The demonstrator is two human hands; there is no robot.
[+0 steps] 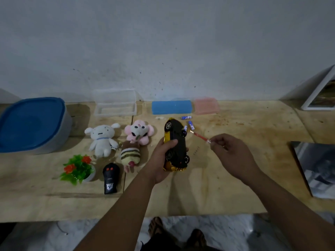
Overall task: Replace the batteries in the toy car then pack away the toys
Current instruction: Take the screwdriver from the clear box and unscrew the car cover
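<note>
Fingers of the left hand (164, 161) curl around the toy car (175, 145), held underside up above the desk (226, 187), the thumb pressing its yellow side. Right hand (230, 151) pinches the clear handle end of a red screwdriver (199, 136), whose tip points toward the car. Three blue batteries (186, 117) lie just beyond the car. To the left lie a white plush (102, 138), a pink plush (139, 132), a striped plush (130, 154), a black remote control (110, 178) and a small artificial plant (78, 168). A blue-lidded container (32, 124) sits far left, a clear box (115, 104) near the wall.
</note>
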